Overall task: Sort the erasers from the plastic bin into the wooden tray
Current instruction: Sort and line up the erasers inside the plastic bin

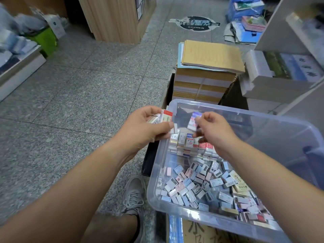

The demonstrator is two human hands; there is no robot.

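A clear plastic bin [157,172] sits in front of me, holding several loose small erasers [198,183] in blue, pink and white wrappers, with a neater stack of erasers [185,142] near its far-left corner. My left hand [145,127] hovers at the bin's left rim, shut on a bunch of erasers [164,116], one with a red label. My right hand [215,130] is over the bin, pinching a single blue-and-white eraser [192,121] between thumb and fingers. No wooden tray can be made out.
A tall stack of brown-covered notebooks [206,71] stands just beyond the bin. White shelving [289,67] with books lies to the right, a wooden cabinet [112,18] at the back. My grey shoe [134,195] rests on the granite floor [78,95] left of the bin.
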